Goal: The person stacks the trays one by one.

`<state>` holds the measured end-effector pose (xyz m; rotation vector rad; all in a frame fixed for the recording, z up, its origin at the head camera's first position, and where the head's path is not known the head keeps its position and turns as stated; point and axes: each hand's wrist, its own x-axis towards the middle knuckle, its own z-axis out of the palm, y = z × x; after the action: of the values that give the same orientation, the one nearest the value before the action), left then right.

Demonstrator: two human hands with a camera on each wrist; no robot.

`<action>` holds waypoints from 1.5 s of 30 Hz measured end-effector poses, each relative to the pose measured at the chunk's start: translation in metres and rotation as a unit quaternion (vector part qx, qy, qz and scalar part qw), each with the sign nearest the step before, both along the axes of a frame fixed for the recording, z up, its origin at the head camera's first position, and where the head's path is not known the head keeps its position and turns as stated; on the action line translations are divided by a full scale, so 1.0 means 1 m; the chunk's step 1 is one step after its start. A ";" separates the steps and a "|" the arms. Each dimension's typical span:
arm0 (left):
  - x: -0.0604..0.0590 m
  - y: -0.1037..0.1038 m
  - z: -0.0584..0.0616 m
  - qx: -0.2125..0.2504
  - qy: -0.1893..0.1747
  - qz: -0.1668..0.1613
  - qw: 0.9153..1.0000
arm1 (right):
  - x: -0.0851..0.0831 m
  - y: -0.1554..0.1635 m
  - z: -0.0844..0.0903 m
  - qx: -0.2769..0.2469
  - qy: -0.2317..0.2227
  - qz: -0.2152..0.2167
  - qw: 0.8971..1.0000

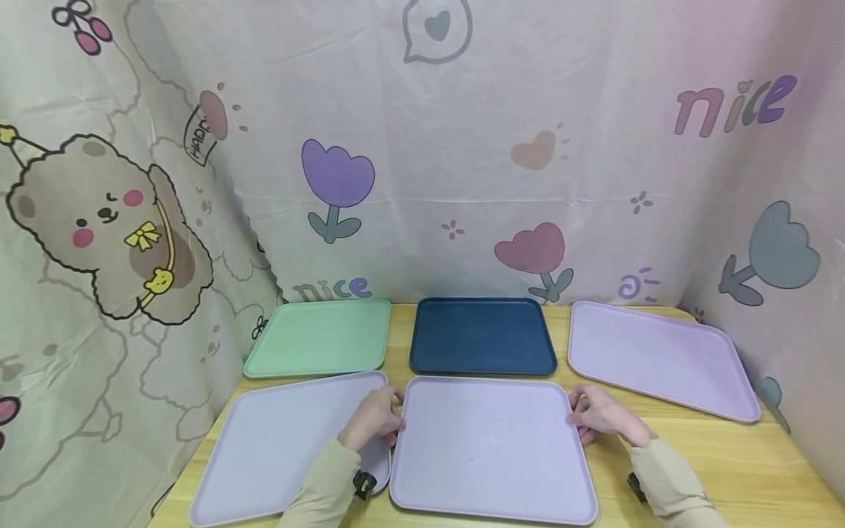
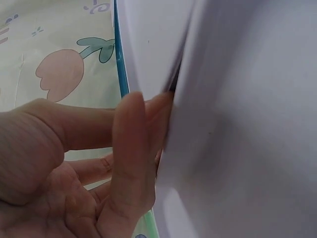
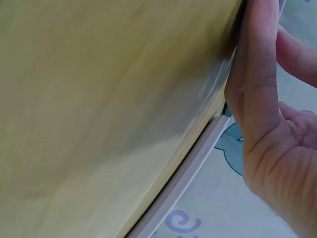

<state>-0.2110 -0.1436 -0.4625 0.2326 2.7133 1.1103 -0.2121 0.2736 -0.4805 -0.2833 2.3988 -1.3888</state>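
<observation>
A pale lavender tray (image 1: pixel 491 447) lies at the front middle between my two hands. My left hand (image 1: pixel 376 418) holds its left rim near the upper corner, the forearm crossing over the bluish-lavender tray (image 1: pixel 284 440) beside it. In the left wrist view, bent fingers (image 2: pixel 131 148) meet the rim where two pale trays overlap. On the opposite side my right hand (image 1: pixel 597 412) grips the right rim with thumb and fingers at the edge. The right wrist view has the fingers (image 3: pixel 260 74) upright at the table's side, their tips cut off by the frame.
Along the back of the wooden table (image 1: pixel 713 455) lie a mint green tray (image 1: pixel 323 337), a dark blue tray (image 1: pixel 483 337) and a purple tray (image 1: pixel 660 359) set at an angle. A printed curtain (image 1: pixel 436 147) hangs close behind and on both sides.
</observation>
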 end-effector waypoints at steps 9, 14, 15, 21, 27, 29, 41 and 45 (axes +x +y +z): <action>-0.001 -0.002 -0.004 0.013 0.002 -0.001 1.000 | 0.000 0.001 -0.002 -0.017 -0.011 0.003 1.000; -0.001 -0.004 -0.004 0.018 0.000 -0.005 1.000 | 0.000 0.002 -0.002 -0.020 -0.008 0.002 1.000; -0.002 -0.004 -0.004 0.020 -0.001 -0.005 1.000 | 0.000 0.002 -0.002 -0.020 -0.008 0.003 1.000; -0.003 -0.005 -0.004 0.026 -0.002 -0.005 1.000 | 0.001 0.002 -0.001 -0.016 -0.006 0.000 1.000; -0.003 -0.005 -0.001 0.029 -0.002 -0.003 1.000 | 0.000 0.004 -0.001 -0.011 -0.001 0.002 1.000; -0.002 -0.005 0.000 0.026 0.001 -0.003 1.000 | 0.000 0.005 0.000 -0.007 -0.001 0.000 1.000; 0.001 -0.010 0.004 0.063 0.002 0.012 0.998 | 0.001 0.007 0.001 0.010 -0.003 -0.010 1.000; 0.000 -0.012 0.003 0.080 -0.014 0.023 0.996 | 0.003 0.008 0.003 0.014 0.007 -0.012 1.000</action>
<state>-0.2107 -0.1552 -0.4597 0.1763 2.6205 1.3346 -0.2090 0.2812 -0.4779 -0.2584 2.4393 -1.3657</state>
